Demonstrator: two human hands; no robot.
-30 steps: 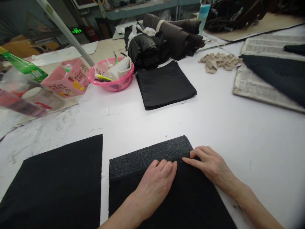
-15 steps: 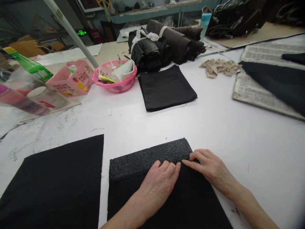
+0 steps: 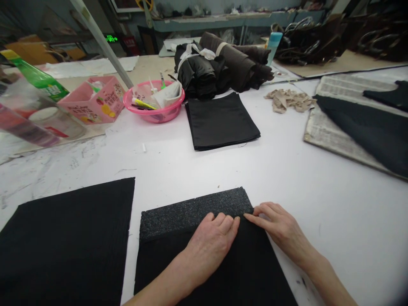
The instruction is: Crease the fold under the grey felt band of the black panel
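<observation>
Shelving (image 3: 204,25) is seen at the back of the room in the head view, and a white surface (image 3: 168,170) is spread with fabric. On its far part, a pink basin (image 3: 154,117), dark rolls (image 3: 204,76), a black stack (image 3: 221,121) and a beige rag (image 3: 288,101) are set out. At the near edge, a black cloth (image 3: 245,267) is laid flat, with a speckled strip (image 3: 194,211) along its far end; a second black sheet (image 3: 70,242) is placed to its left, with a narrow gap between.

The left hand (image 3: 208,246) is laid on the cloth with fingers curled, close to the strip's near edge; whether any fabric is gripped beneath cannot be told. The right hand (image 3: 282,231) is brought to the cloth's right edge, thumb and forefinger slightly parted; a pinch on the fabric cannot be confirmed.

Skewing is judged the main risk: if one hand were pulled harder than the other, the strip could be turned out of line. Creases could be raised by fingers pushed together, and the left corner, unheld, could be shifted unnoticed.
</observation>
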